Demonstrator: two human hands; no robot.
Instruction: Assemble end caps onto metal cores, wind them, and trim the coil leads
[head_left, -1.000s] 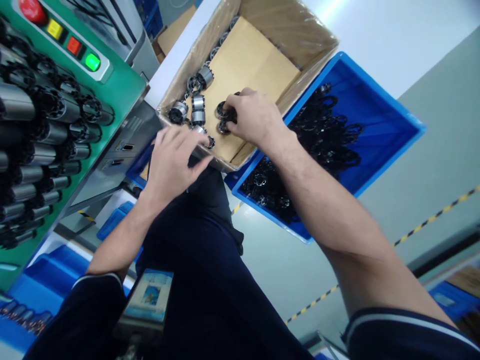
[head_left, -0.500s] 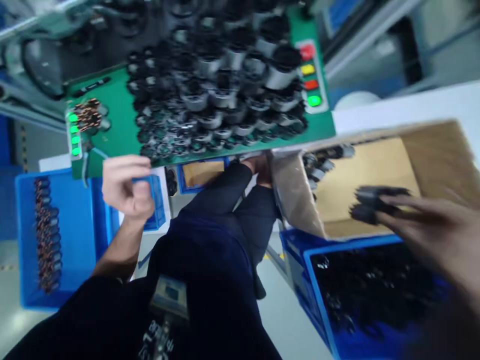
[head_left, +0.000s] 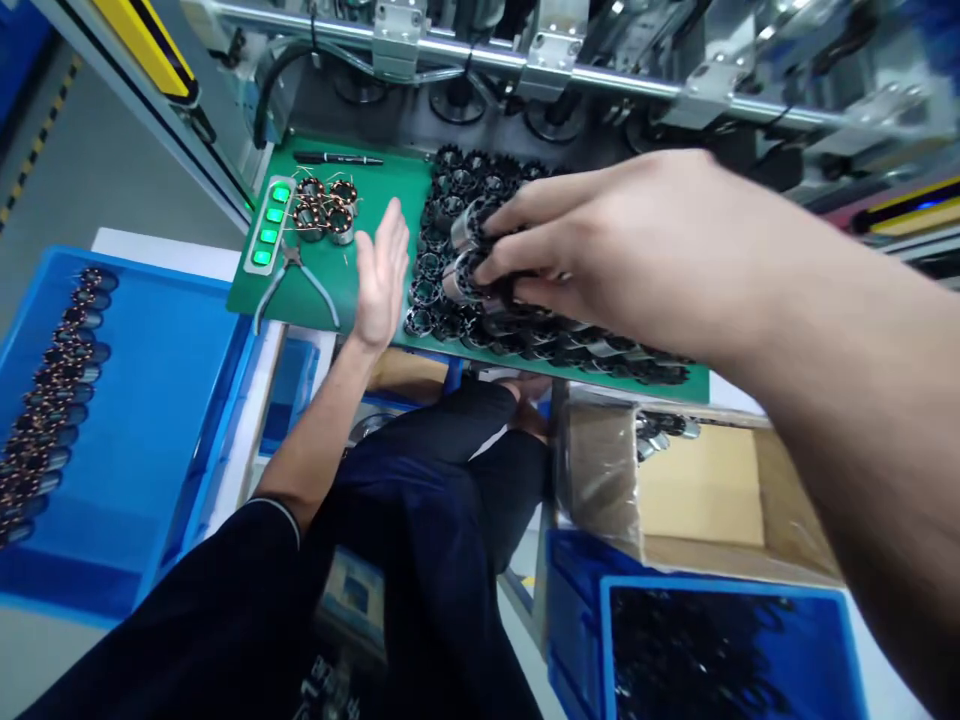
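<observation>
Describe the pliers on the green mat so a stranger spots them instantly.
Find the green mat in front of the machine, with its four glowing green lights. Beside them, next to the copper-wound rings, lie steel pliers with blue handles splayed apart, the only tool there with two spread handles.

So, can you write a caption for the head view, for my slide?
Right hand holds slotted metal rings over a green board; open left hand beside them.

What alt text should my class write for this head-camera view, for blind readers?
A right hand grips two silver-and-black toothed metal cylinders above rows of them on a green panel; the open left hand is raised beside them, near copper-wound ring coils.
</observation>
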